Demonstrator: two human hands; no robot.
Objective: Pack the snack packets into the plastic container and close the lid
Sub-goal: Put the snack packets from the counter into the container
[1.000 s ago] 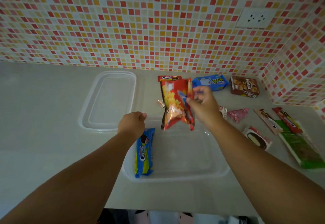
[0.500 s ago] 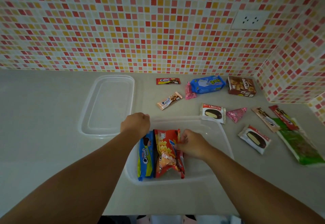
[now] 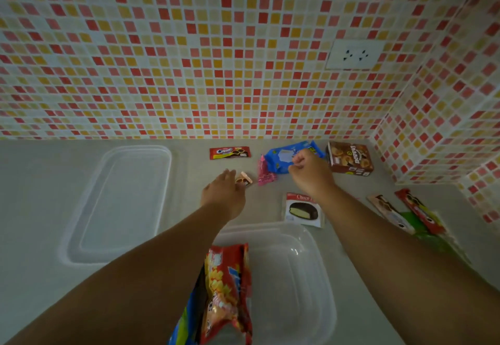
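A: Nearest: plastic container on the counter. Red chip bag now lies inside at its left, beside a blue cookie packet. A second ago the right hand carried that bag in the air; it has since been let go.

B: So two packed. Hands?

A: Both have left the container and reached back. Left hand, fingers stretched, over a small wafer packet; contact not clear. Right hand, fingers curled, pinches the edge of the blue biscuit pack.

B: Remaining?

A: Choco pie just behind the container, pink packet, red cookie bar, brown box. Lid lies apart, left. Judgement: early; lid comes last.
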